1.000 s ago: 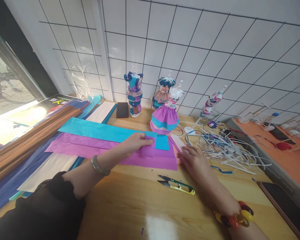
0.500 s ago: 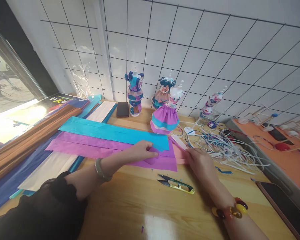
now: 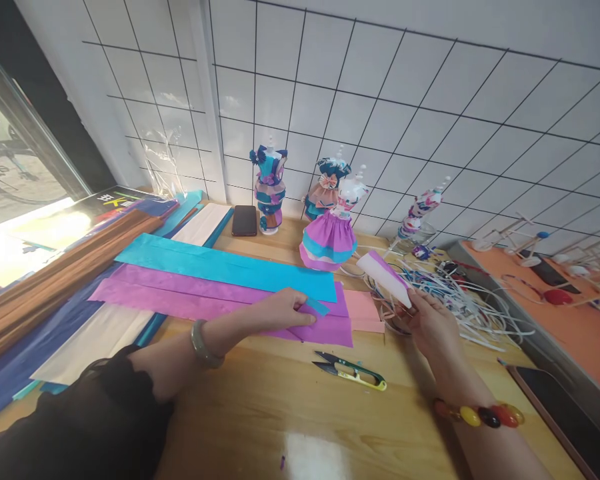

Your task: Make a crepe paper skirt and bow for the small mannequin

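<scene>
My left hand [image 3: 283, 312] is over the purple crepe paper strips [image 3: 325, 331], thumb and fingers closed on a small blue paper strip [image 3: 318, 306]. A long blue crepe paper strip [image 3: 240, 265] lies just behind it, and a pink paper piece [image 3: 363, 310] shows from under the purple. On the right, my right hand [image 3: 435, 325] pinches a white-and-purple folded strip [image 3: 386, 277] by its near end, raised above the table. Between the two hands, nearer to me, lie thread snips [image 3: 350, 371] with their blades apart, touched by neither hand.
A small dress form in a purple and blue skirt [image 3: 330, 233] stands behind the strips, with several other dress forms along the tiled wall. Tangled white and coloured ribbons [image 3: 460, 307] spread at the right. Brown crepe paper [image 3: 70, 277] and a dark phone [image 3: 245, 221] lie to the left.
My right hand has lifted the white-and-purple strip and carried it right, uncovering more of the pink paper. My left hand has barely moved; the small blue strip now shows more plainly at its fingers.
</scene>
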Action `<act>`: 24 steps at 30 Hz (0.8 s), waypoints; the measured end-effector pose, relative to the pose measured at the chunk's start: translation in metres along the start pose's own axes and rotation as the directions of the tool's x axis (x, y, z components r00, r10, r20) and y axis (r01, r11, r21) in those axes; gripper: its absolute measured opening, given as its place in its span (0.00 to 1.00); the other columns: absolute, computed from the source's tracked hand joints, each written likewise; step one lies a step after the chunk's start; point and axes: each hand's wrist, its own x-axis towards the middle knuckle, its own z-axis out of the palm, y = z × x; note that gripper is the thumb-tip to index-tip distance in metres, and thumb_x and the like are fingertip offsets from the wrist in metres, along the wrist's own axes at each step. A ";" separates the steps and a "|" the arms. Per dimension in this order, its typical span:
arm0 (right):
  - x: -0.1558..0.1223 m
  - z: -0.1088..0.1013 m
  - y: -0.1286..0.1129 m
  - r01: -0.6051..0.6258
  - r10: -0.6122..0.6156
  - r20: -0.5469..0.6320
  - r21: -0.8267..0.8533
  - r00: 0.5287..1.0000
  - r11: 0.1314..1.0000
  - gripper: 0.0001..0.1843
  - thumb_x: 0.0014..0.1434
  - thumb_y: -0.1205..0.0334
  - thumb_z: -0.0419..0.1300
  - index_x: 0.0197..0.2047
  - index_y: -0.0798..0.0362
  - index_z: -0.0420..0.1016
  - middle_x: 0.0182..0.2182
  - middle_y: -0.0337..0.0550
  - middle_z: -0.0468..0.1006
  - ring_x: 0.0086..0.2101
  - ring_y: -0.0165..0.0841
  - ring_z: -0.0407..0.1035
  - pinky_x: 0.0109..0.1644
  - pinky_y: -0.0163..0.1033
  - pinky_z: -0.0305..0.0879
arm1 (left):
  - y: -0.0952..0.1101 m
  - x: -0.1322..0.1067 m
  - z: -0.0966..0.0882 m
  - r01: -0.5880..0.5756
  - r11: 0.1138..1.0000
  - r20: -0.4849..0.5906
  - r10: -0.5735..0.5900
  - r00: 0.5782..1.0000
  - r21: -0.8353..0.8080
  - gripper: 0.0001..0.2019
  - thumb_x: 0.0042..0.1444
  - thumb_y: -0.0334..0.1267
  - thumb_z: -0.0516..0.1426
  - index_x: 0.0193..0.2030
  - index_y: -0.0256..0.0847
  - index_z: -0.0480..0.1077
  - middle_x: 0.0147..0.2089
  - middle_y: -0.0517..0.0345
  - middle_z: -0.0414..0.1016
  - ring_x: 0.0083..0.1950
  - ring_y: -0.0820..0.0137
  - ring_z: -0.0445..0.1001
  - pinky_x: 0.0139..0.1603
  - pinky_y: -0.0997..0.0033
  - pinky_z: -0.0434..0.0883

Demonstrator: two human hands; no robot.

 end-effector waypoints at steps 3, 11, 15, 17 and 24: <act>-0.005 0.006 -0.001 -0.005 0.005 -0.011 0.055 1.000 0.998 0.18 0.41 0.50 0.67 0.32 0.52 0.73 0.26 0.38 0.74 0.22 0.28 0.68 0.23 0.34 0.68 | -0.002 0.001 0.001 -0.028 0.999 -0.056 0.027 0.998 -0.021 0.16 0.46 0.48 0.57 0.22 0.38 0.61 0.20 0.65 0.54 0.22 0.78 0.50 0.22 0.74 0.46; -0.056 0.040 -0.018 0.114 -0.106 0.114 -0.069 0.988 0.991 0.12 0.46 0.53 0.65 0.30 0.52 0.77 0.23 0.38 0.73 0.26 0.29 0.66 0.29 0.34 0.63 | 0.006 0.003 0.000 -0.046 0.926 -0.224 -0.043 0.974 -0.376 0.17 0.44 0.50 0.61 0.29 0.35 0.68 0.26 0.59 0.69 0.26 0.75 0.64 0.25 0.74 0.59; -0.067 0.045 -0.013 0.081 -0.081 0.195 0.010 0.977 0.997 0.08 0.47 0.55 0.65 0.28 0.51 0.76 0.25 0.39 0.74 0.27 0.30 0.66 0.28 0.34 0.62 | 0.008 0.005 -0.005 -0.145 0.838 -0.248 0.011 0.969 -0.527 0.18 0.44 0.47 0.62 0.37 0.35 0.73 0.33 0.55 0.75 0.32 0.72 0.71 0.34 0.72 0.66; -0.065 0.044 -0.008 0.056 -0.066 0.241 0.049 0.968 0.997 0.07 0.47 0.56 0.64 0.26 0.51 0.75 0.24 0.38 0.73 0.25 0.29 0.64 0.26 0.32 0.60 | 0.008 0.004 -0.006 -0.160 0.815 -0.211 0.047 0.976 -0.557 0.19 0.43 0.46 0.63 0.40 0.35 0.74 0.34 0.54 0.76 0.34 0.70 0.72 0.37 0.70 0.67; -0.063 0.046 -0.004 -0.049 0.027 0.280 0.070 0.960 0.996 0.12 0.49 0.53 0.63 0.35 0.51 0.76 0.28 0.41 0.76 0.26 0.32 0.68 0.26 0.35 0.64 | 0.004 0.005 -0.003 -0.119 0.884 -0.239 0.009 0.971 -0.451 0.18 0.43 0.48 0.62 0.32 0.33 0.74 0.27 0.57 0.72 0.26 0.74 0.67 0.28 0.73 0.63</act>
